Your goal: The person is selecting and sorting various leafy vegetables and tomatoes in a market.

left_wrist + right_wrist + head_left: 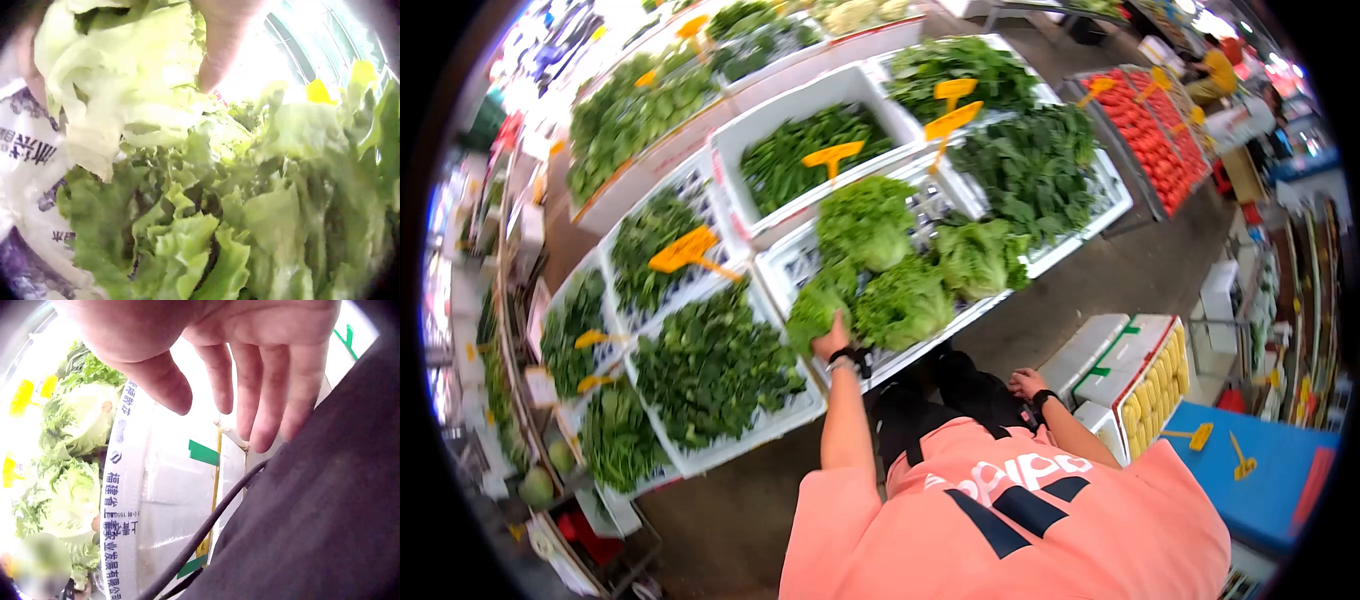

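At the near left corner of a white foam crate (892,366), my left hand (834,340) holds a head of lettuce (812,308). The left wrist view shows the thumb and fingers on either side of its pale base (131,81), with frilly green leaves (187,250) below. Several other heads of lettuce (900,300) lie beside it in the crate. My right hand (1027,383) hangs by my hip and holds nothing. In the right wrist view its fingers (250,394) point loosely down, next to dark trousers (312,506).
Leafy greens (710,370) fill the crate to the left, and green peppers (810,150) lie in one behind. Yellow price signs (685,250) stick up among them. Stacked foam boxes (1100,360) with corn (1155,390) stand right, near a blue tabletop (1250,470). Tomatoes (1140,130) are farther off.
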Tool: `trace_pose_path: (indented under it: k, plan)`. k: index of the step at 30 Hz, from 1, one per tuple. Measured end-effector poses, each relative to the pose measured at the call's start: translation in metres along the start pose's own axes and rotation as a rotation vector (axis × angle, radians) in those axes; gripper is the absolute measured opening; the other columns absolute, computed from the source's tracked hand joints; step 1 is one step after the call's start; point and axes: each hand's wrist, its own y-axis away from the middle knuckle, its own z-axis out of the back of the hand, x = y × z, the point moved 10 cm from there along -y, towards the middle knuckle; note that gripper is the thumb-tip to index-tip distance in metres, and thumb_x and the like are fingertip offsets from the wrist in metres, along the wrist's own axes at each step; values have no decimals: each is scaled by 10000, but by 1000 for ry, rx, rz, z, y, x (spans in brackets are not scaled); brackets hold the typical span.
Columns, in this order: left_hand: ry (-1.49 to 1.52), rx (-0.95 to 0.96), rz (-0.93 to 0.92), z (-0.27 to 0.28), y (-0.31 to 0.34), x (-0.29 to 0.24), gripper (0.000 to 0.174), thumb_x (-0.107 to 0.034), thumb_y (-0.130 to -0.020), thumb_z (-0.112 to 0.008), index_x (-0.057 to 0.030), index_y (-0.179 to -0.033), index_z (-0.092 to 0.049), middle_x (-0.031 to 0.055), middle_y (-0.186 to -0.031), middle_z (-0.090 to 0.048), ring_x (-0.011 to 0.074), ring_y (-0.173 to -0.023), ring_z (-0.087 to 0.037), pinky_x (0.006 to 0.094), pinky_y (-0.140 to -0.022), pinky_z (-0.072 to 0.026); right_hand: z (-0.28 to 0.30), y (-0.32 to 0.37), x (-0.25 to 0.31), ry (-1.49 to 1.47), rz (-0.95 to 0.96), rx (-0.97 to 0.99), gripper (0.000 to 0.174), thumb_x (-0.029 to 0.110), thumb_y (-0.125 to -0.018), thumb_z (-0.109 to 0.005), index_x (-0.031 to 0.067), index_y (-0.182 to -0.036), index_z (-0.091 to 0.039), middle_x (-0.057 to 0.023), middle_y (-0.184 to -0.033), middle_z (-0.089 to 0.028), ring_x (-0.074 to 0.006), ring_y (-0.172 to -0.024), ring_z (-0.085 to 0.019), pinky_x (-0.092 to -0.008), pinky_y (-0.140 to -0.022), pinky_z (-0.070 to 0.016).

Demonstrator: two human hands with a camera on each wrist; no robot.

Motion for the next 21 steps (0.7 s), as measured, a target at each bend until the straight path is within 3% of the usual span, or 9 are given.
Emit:
trace_pose_path:
  k: [3,5,7,9,11,13,15,17,21]
  plan:
    - [-208,-51,3,29,15,-17,863,-514,-723,-926,161,-1181,-643,302,-1241,-696,426,-1133,-679,484,-989,-528,-1,-13,-15,-68,-36,17,425,253,-1017,-644,48,-1375,-540,-127,-1092,-719,-213,-811,-728,-336,-659,-588]
    - [-44,-43,-215,41,29,-28,800,-500,-760,-905,155,-1154,-667,298,-1188,-718,439,-1096,-691,495,-970,-531,-6,-2,-4,-9,-19,-11,419,257,-1010,-648,44,-1360,-559,-128,-1089,-724,-213,-819,-732,-332,-663,-588]
    - [49,-47,-317,46,35,-11,783,-485,-785,-888,139,-1200,-662,293,-1191,-719,447,-1102,-687,495,-976,-529,-8,3,3,31,0,-22,418,263,-1003,-653,39,-1348,-576,-129,-1085,-727,-213,-824,-736,-329,-667,-589]
    - [-211,35,-397,42,46,-3,805,-435,-790,-896,121,-1300,-617,279,-1249,-702,428,-1141,-678,481,-1001,-518,-11,-3,4,45,20,-17,422,272,-996,-660,35,-1339,-589,-129,-1081,-729,-211,-827,-738,-328,-669,-589]
    - [-313,3,-344,40,68,-1,714,-361,-775,-914,118,-1242,-664,264,-1321,-678,362,-1223,-654,445,-1036,-495,-15,-4,7,49,22,-16,438,282,-993,-666,33,-1345,-589,-127,-1079,-733,-211,-832,-740,-331,-675,-592]
    - [-99,192,-372,13,49,29,670,-324,-807,-880,117,-1260,-657,251,-1323,-683,363,-1195,-666,437,-1029,-500,-22,-1,12,62,34,-12,447,288,-989,-672,30,-1345,-592,-124,-1077,-736,-211,-836,-742,-334,-679,-594]
    - [-156,164,-197,11,46,39,666,-330,-816,-876,117,-1258,-658,244,-1303,-694,352,-1175,-670,440,-1026,-500,-23,1,17,91,54,-24,449,292,-985,-678,28,-1340,-599,-122,-1075,-738,-212,-839,-743,-337,-681,-595]
    - [-212,203,-80,20,69,20,751,-515,-845,-831,159,-1146,-694,280,-1235,-710,389,-1106,-696,466,-955,-527,-27,3,20,94,74,-22,436,292,-978,-685,29,-1319,-617,-111,-1067,-741,-200,-831,-741,-328,-680,-591]
    - [-439,239,-179,39,76,15,716,-534,-849,-810,105,-1155,-705,269,-1231,-714,409,-1111,-685,484,-958,-521,-33,22,23,93,83,-37,396,286,-978,-683,38,-1284,-642,-102,-1046,-746,-189,-822,-741,-317,-685,-590]
